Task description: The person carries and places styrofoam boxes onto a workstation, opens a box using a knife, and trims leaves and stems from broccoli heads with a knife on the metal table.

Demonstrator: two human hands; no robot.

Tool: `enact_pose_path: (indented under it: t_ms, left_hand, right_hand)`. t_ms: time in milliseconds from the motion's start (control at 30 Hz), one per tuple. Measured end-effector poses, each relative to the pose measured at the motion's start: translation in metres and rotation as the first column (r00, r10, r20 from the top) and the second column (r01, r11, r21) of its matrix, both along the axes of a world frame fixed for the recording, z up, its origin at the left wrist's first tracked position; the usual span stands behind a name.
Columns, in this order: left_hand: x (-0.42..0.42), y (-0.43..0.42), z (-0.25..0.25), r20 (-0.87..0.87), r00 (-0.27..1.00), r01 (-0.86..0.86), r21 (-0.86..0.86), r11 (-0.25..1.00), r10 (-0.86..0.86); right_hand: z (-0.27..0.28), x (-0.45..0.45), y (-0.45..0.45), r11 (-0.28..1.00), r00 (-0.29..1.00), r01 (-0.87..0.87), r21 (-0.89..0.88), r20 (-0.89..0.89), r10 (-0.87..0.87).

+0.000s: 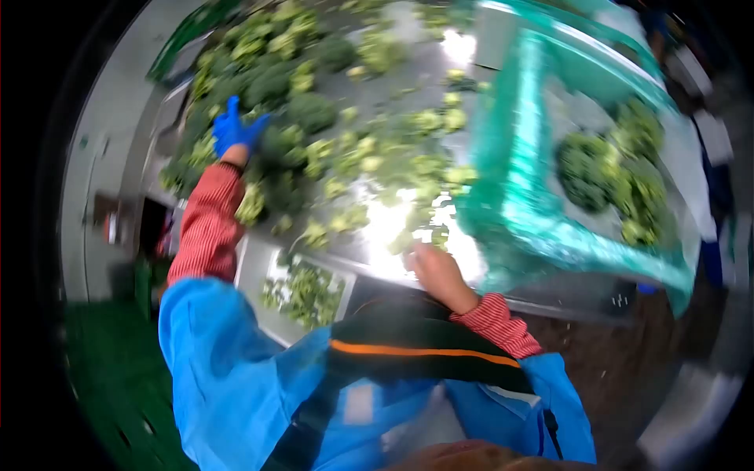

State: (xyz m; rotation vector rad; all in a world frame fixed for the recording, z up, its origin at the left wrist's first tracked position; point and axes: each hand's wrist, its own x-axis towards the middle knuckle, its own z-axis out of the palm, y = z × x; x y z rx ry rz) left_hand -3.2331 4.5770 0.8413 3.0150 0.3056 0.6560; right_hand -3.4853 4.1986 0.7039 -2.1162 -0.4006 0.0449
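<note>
My left hand (pixel 236 132), in a blue glove, reaches to the broccoli pile (pixel 267 82) at the upper left of the metal table (pixel 377 263). Its fingers are spread over the florets and nothing shows in them. My right hand (pixel 440 275) is bare and sits at the table's near edge, beside bright glare. Its fingers are curled and blurred; whether they hold something is too unclear to tell. Loose broccoli florets (pixel 365 149) lie scattered between the two hands.
At the right stands a crate lined with green plastic (pixel 503 196), with large broccoli heads (pixel 620 173) inside. A white tray (pixel 345 294) of small broccoli pieces (pixel 305 294) sits below the table's near edge. Green flooring (pixel 118 377) shows at lower left.
</note>
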Motion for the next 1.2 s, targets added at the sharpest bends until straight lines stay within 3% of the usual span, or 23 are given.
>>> enact_pose_path:
  t_ms: [33, 67, 133, 167, 200, 233, 300, 400, 433, 500, 600, 700, 733, 833, 900, 933, 967, 1033, 1167, 1200]
  left_hand:
    - [0.007, -0.024, 0.003, 0.075, 0.99, 0.11, 0.081, 0.991, -0.116]
    - [0.017, -0.061, 0.007, 0.152, 0.917, 0.371, 0.013, 0.929, -0.369]
    - [0.02, -0.154, 0.027, 0.342, 0.595, 0.785, -0.053, 0.618, -0.727]
    - [0.007, -0.213, 0.039, 0.404, 0.472, 0.881, -0.172, 0.442, -0.784]
    - [0.006, -0.252, 0.039, 0.318, 0.453, 0.882, -0.298, 0.366, -0.833]
    - [-0.012, -0.305, 0.054, 0.298, 0.299, 0.91, -0.375, 0.177, -0.907]
    - [-0.031, -0.394, 0.05, 0.325, -0.056, 0.936, -0.312, -0.163, -0.944]
    - [-0.084, -0.479, 0.036, -0.008, -0.025, 0.916, -0.4, -0.019, -1.0]
    - [-0.095, -0.499, 0.024, -0.137, 0.066, 0.94, -0.324, 0.108, -0.988]
    - [-0.097, -0.52, 0.006, -0.249, 0.152, 0.971, -0.146, 0.192, -0.957]
    - [-0.067, -0.53, -0.012, -0.155, 0.188, 0.941, -0.253, 0.223, -0.97]
    - [-0.032, -0.525, 0.002, -0.162, 0.17, 0.809, -0.541, 0.231, -0.972]
    - [-0.028, -0.521, -0.002, -0.107, 0.253, 0.751, -0.604, 0.265, -0.961]
    - [-0.019, -0.49, 0.007, 0.084, 0.336, 0.52, -0.847, 0.111, -0.938]
    - [-0.031, -0.451, 0.045, 0.08, 0.452, 0.321, -0.944, 0.078, -0.889]
    - [-0.033, -0.426, 0.063, 0.13, 0.427, 0.234, -0.972, -0.029, -0.895]
    - [-0.034, -0.393, 0.072, 0.188, 0.418, 0.146, -0.98, -0.138, -0.889]
    - [-0.014, -0.324, 0.071, 0.3, 0.323, 0.07, -0.954, -0.293, -0.898]
    - [-0.031, -0.204, 0.042, 0.178, 0.498, 0.03, -0.982, -0.188, -0.849]
    - [-0.046, -0.196, 0.044, 0.134, 0.469, 0.007, -0.989, -0.148, -0.873]
  right_hand:
    - [0.002, -0.006, -0.004, 1.0, 1.0, 0.016, -0.018, -0.006, -0.016]
    - [-0.003, -0.011, -0.008, 1.0, 1.0, 0.013, -0.001, 0.007, -0.013]
    - [0.002, -0.014, -0.018, 1.0, 1.0, -0.027, -0.006, 0.015, 0.027]
    - [0.004, -0.016, -0.024, 0.999, 0.999, -0.033, -0.027, 0.032, 0.034]
    - [0.006, -0.019, -0.03, 0.998, 0.998, -0.043, -0.048, 0.05, 0.045]
    - [0.008, -0.021, -0.036, 0.996, 0.996, -0.054, -0.071, 0.069, 0.059]
    - [0.005, -0.025, -0.047, 0.995, 0.997, -0.012, -0.095, 0.079, 0.019]
    - [0.007, -0.031, -0.066, 0.994, 0.994, 0.072, -0.086, 0.083, -0.064]
    - [0.005, -0.033, -0.074, 0.993, 0.991, 0.098, -0.067, 0.093, -0.092]
    - [0.0, -0.041, -0.091, 0.989, 0.984, 0.146, -0.024, 0.109, -0.143]
    - [0.006, -0.05, -0.108, 0.98, 0.979, 0.2, -0.007, 0.038, -0.199]
    - [0.017, -0.052, -0.115, 0.979, 0.977, 0.201, 0.022, 0.064, -0.202]
    - [0.019, -0.052, -0.115, 0.979, 0.976, 0.201, 0.033, 0.076, -0.203]
    - [0.017, -0.05, -0.11, 0.979, 0.968, 0.194, 0.062, 0.151, -0.201]
    - [0.004, -0.049, -0.103, 0.977, 0.944, 0.195, 0.085, 0.253, -0.21]
    - [0.014, -0.049, -0.102, 0.97, 0.939, 0.227, 0.082, 0.245, -0.241]
    - [0.034, -0.047, -0.1, 0.942, 0.942, 0.263, 0.21, 0.153, -0.297]
    - [0.04, -0.043, -0.091, 0.934, 0.94, 0.249, 0.256, 0.168, -0.297]
    - [0.046, -0.03, -0.065, 0.915, 0.945, 0.22, 0.337, 0.16, -0.286]
    - [0.045, -0.027, -0.059, 0.918, 0.952, 0.223, 0.328, 0.129, -0.277]
